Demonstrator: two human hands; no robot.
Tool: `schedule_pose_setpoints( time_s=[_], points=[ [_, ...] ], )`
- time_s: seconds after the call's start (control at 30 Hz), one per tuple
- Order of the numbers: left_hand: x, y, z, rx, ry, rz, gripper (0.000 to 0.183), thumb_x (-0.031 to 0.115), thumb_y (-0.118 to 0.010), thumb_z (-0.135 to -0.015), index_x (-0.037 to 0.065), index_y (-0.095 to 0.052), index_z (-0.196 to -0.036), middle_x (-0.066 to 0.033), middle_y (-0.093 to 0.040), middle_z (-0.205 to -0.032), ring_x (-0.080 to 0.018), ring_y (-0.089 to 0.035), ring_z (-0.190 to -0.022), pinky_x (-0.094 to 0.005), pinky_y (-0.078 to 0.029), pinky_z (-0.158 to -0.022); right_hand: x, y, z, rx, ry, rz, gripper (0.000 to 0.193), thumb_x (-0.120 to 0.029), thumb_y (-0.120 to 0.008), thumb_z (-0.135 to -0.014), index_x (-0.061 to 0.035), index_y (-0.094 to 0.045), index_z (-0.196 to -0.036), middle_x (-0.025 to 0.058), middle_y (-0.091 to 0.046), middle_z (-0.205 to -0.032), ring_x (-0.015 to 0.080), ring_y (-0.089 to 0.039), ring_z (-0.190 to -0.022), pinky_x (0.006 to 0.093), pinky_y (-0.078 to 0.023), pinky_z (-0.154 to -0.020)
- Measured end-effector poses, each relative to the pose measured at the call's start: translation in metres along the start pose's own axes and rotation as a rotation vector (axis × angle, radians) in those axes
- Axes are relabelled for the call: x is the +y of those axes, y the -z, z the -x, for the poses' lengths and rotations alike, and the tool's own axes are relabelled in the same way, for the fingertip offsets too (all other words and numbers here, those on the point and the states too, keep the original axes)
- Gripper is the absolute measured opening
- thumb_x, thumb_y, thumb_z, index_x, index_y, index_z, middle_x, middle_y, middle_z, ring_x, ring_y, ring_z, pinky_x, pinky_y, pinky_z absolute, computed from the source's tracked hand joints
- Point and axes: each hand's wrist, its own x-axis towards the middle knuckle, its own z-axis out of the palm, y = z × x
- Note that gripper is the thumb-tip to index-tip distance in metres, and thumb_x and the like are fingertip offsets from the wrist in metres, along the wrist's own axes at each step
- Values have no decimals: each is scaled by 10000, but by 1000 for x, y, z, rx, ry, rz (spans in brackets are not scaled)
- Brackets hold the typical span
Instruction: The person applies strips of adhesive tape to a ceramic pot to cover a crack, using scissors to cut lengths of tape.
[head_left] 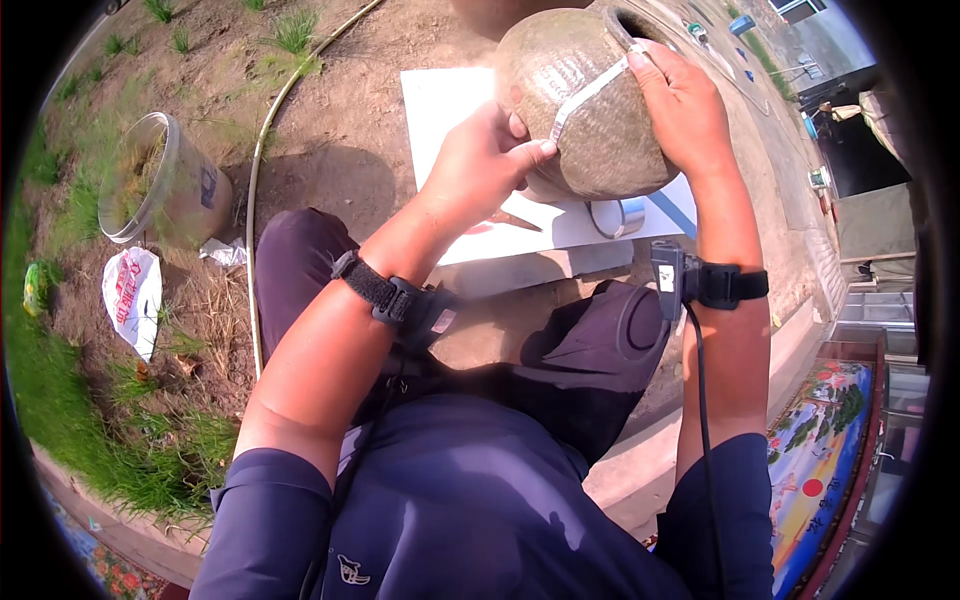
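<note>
A rounded brown-grey clay jar (610, 140) lies tilted on its side in front of me, its dark mouth facing the upper right. Across its belly runs a narrow silvery strip of tape (590, 97). My left hand (482, 160) has its thumb and forefinger closed on the strip's lower end, against the jar wall. At the upper end, my right hand (685, 108) grips the jar's rim, with the thumb pressing on the strip; some of its fingers are hidden. A silver roll of tape (617, 217) lies just below the jar on a white sheet (435, 110).
To the left stand a translucent plastic bucket (185, 190) and a pale hose (262, 140) on bare soil. A torn white bag (133, 295) lies near grass (140, 440). Another brown vessel (510, 12) is behind the jar. A colourful painted panel (825, 440) is at right.
</note>
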Motion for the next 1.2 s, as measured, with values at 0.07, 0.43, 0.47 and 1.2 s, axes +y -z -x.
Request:
schedule_pose_setpoints(
  time_s=[0.07, 0.43, 0.47, 1.2],
  points=[
    [-9, -1, -4, 70, -169, -121, 296, 205, -796, -907, 25, -570, -973, -24, -628, -830, -89, -593, -693, -236, -520, -624, 0, 0, -1, -2, -7, -3, 322, -316, -603, -970, -74, -721, -1146, 222, -713, -1036, 413, -656, -1020, 440, -508, -906],
    [-18, -6, 2, 109, -240, -330, 344, 239, -789, -903, -3, -554, -969, -58, -624, -787, -105, -628, -684, -276, -553, -582, 6, 1, 2, -5, -17, 20, 335, -336, -599, -978, -80, -713, -1161, 212, -715, -1046, 393, -671, -1009, 419, -514, -894],
    [-20, -5, 3, 115, -259, -344, 346, 240, -784, -904, -8, -555, -980, -65, -623, -786, -109, -634, -681, -283, -562, -575, 4, 1, 1, -9, -16, 19, 335, -336, -599, -978, -80, -713, -1161, 212, -715, -1046, 393, -671, -1009, 419, -514, -894],
    [-69, 32, 40, -150, 138, -350, 399, 332, -733, -913, -19, -655, -1085, -171, -727, -937, -254, -718, -864, -369, -559, -790, 9, 6, -4, -111, 27, 44, 282, -313, -591, -999, -64, -696, -1078, 184, -703, -976, 372, -668, -942, 398, -507, -843]
  ],
)
